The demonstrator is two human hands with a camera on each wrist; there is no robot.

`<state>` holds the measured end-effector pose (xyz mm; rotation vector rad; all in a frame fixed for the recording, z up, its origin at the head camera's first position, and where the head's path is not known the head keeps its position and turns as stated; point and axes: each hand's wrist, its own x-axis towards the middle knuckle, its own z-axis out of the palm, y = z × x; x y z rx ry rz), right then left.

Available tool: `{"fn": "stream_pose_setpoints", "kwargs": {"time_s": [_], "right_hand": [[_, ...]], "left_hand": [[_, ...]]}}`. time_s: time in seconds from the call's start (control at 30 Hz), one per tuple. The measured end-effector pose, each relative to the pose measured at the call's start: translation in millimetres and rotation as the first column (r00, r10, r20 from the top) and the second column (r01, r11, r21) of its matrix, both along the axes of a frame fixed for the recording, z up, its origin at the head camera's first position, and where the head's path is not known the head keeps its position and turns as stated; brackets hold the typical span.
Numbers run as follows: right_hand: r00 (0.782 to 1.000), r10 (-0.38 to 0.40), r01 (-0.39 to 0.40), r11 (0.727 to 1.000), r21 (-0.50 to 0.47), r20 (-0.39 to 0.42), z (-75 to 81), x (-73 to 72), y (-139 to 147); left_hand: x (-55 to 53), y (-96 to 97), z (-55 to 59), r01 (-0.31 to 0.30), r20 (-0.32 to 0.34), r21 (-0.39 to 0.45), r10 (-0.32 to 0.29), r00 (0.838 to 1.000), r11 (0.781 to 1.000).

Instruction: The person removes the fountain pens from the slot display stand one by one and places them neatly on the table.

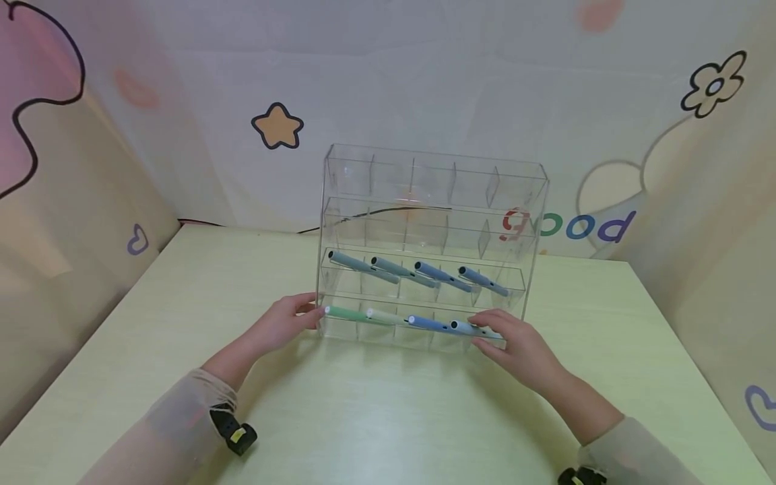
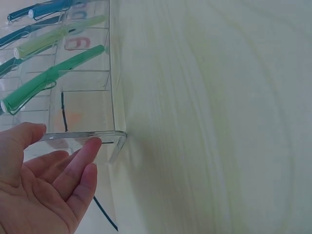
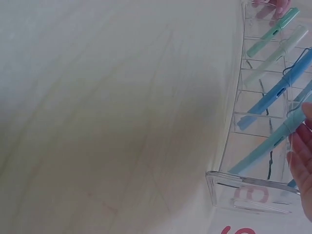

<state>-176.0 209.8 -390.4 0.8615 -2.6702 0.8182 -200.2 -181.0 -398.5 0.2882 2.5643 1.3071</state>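
Note:
A clear acrylic pen rack with stepped rows of compartments stands on the table. My left hand grips the rack's left side panel, thumb on one face and fingers on the other, as the left wrist view shows. At the bottom row's right end, my right hand holds a light-blue pen between thumb and fingers; the pen lies slanted in its compartment. Left of it in that row lie a blue pen, a pale green pen and a green pen.
Several blue-toned pens lie slanted in the row above. The rack's upper two rows hold no pens. Pale wood-look table extends in front and to both sides. A printed cloth backdrop hangs close behind and beside it.

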Motion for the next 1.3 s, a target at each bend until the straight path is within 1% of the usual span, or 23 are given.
{"fn": "stream_pose_setpoints", "kwargs": {"time_s": [0.2, 0.47, 0.7, 0.93, 1.1, 1.3], "right_hand": [[1.0, 0.009, -0.009, 1.0, 0.0, -0.005, -0.7, -0.8, -1.4], [0.999, 0.024, -0.025, 1.0, -0.01, -0.037, -3.3, -2.1, -3.0], [0.999, 0.031, -0.032, 0.999, -0.014, -0.045, -3.7, -3.2, -5.4], [0.999, 0.031, -0.031, 0.999, -0.007, -0.03, -4.7, -4.7, -6.9], [0.999, 0.035, -0.036, 0.999, -0.006, -0.037, -4.9, -6.1, -7.1], [0.999, 0.033, -0.033, 0.999, 0.006, -0.008, -2.6, -7.1, -7.0]], "left_hand": [[0.1, 0.6, -0.4, -0.008, 0.0, 0.002, 0.008, 1.0, 1.0], [0.7, 2.4, 0.5, -0.03, 0.012, 0.003, 0.03, 0.999, 1.0], [1.1, 2.2, 1.2, -0.027, 0.011, 0.0, 0.027, 1.0, 1.0], [0.2, 2.8, -0.1, -0.033, 0.024, 0.005, 0.033, 0.999, 0.999], [0.1, 2.6, -0.8, -0.037, 0.026, 0.008, 0.036, 0.999, 0.999], [0.4, 2.1, 0.0, -0.034, 0.025, 0.015, 0.034, 0.999, 0.999]]}}
